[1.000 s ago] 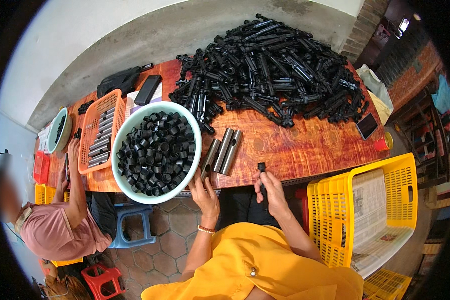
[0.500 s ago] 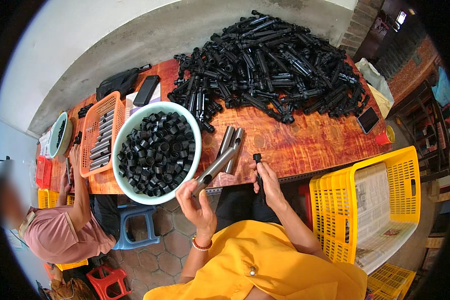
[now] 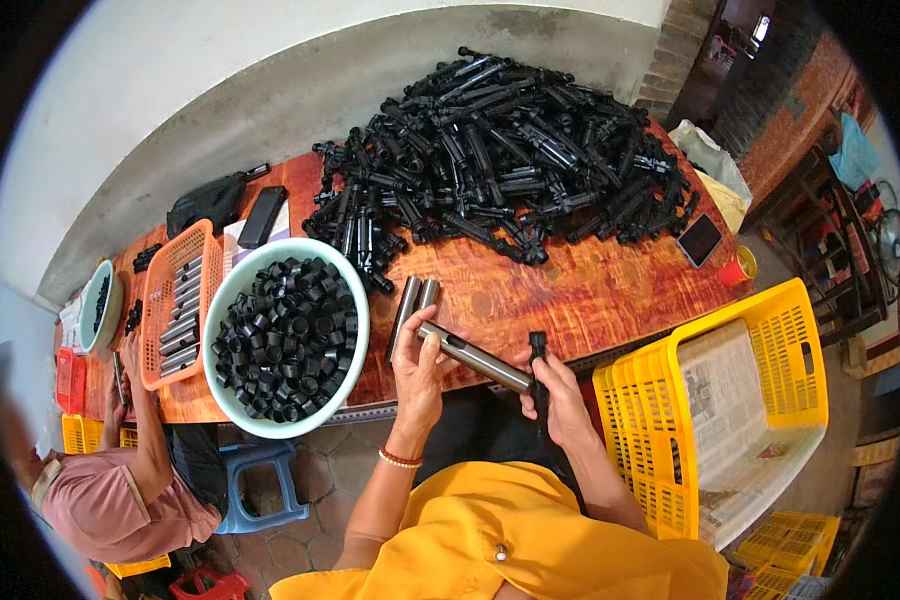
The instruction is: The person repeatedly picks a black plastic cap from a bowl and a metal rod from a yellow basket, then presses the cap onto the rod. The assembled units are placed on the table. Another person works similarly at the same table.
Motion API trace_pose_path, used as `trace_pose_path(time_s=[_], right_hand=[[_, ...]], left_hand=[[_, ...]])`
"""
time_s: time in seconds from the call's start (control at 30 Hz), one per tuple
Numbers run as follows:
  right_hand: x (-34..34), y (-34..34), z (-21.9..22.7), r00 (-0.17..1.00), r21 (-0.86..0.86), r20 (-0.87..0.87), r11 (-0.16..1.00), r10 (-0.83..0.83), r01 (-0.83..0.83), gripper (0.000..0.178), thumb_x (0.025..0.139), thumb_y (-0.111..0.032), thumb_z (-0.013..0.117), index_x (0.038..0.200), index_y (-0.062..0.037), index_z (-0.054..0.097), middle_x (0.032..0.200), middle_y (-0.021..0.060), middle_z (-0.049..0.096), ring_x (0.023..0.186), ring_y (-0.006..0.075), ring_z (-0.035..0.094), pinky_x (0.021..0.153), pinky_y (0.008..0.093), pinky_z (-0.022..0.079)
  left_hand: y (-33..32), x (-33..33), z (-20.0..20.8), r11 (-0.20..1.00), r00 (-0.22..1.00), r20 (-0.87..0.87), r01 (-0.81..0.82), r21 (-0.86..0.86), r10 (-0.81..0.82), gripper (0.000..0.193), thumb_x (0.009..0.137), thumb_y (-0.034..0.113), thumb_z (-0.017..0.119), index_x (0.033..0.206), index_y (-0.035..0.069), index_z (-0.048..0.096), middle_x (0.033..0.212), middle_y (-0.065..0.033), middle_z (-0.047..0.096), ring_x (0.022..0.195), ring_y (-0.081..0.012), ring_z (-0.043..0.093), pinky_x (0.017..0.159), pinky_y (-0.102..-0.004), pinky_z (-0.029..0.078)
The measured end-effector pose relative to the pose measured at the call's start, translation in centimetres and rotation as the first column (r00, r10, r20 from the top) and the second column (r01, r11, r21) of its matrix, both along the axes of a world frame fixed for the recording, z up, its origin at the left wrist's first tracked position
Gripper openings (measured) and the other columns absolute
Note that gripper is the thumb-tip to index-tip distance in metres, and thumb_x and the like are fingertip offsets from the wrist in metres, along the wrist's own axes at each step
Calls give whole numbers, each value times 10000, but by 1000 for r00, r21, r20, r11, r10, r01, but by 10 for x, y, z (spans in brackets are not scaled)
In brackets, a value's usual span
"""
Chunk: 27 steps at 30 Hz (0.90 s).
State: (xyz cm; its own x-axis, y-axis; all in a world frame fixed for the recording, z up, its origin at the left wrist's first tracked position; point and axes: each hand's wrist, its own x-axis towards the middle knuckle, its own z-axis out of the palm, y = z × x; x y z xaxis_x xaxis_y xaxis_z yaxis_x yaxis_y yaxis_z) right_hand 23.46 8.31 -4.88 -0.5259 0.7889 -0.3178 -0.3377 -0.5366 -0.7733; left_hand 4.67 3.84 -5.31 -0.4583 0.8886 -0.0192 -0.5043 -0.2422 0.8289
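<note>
Left hand (image 3: 418, 385) is closed on a steel tube (image 3: 478, 358), now swung rightward from its far-pointing slant; two others (image 3: 404, 312) are left on the table (image 3: 580, 300) just beyond. Its right end has been brought to the black rod (image 3: 540, 385) held in the right hand (image 3: 564, 402), seemingly pairing the parts; contact cannot be told.

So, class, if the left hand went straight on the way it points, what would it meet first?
The left hand would probably meet the two loose steel tubes on the table, though its height is unclear, so it might pass above them.
</note>
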Motion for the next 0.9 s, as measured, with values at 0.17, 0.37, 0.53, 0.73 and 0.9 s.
trace_pose_path(time_s=[0.17, 0.37, 0.53, 0.73, 0.9], right_hand=[[-13, -20, 8, 1000, 27, 5, 1000, -13, 13, 204, 967, -197, 485, 1095, -52, 548, 792, 25, 539, 516, 88, 497, 423, 226, 371], [-33, -36, -3, 999, 66, 30, 998, -14, 12, 228, 963, -203, 501, 1154, -82, 532, 804, -25, 527, 515, 56, 445, 430, 200, 350], [-16, -29, -3, 995, 87, 48, 992, 85, -88, 338, 986, -300, 345, 1141, -32, 479, 771, 65, 528, 611, 109, 469, 548, 242, 389], [-13, -21, -3, 988, 75, 81, 988, 130, -136, 315, 960, -246, 385, 1169, -21, 456, 771, 73, 530, 599, 120, 477, 532, 248, 398], [-7, -23, 4, 984, 49, 83, 985, 161, -165, 335, 951, -263, 386, 1178, -24, 448, 701, 74, 511, 463, 121, 431, 436, 238, 374]], left_hand=[[12, 16, -3, 994, 985, 146, -85, -64, 94, 371, 942, 286, 550, 1221, 57, 463, 951, -55, 582, 850, -176, 627, 695, -294, 556], [6, 47, -6, 983, 891, 447, -3, -183, 86, 317, 948, 375, 513, 1048, 77, 479, 825, -41, 546, 775, -154, 590, 658, -276, 548], [11, 29, 0, 997, 922, 387, 17, -80, 15, 374, 974, 438, 413, 1094, 84, 435, 699, -28, 464, 590, -132, 505, 564, -291, 514], [17, 14, -13, 996, 939, 344, 28, -83, 2, 394, 970, 456, 417, 1124, 94, 442, 700, -8, 451, 560, -102, 450, 509, -236, 417], [15, 15, -14, 997, 906, 422, 61, -49, -35, 434, 971, 484, 381, 1153, 95, 443, 718, -26, 458, 593, -124, 460, 539, -271, 429]])
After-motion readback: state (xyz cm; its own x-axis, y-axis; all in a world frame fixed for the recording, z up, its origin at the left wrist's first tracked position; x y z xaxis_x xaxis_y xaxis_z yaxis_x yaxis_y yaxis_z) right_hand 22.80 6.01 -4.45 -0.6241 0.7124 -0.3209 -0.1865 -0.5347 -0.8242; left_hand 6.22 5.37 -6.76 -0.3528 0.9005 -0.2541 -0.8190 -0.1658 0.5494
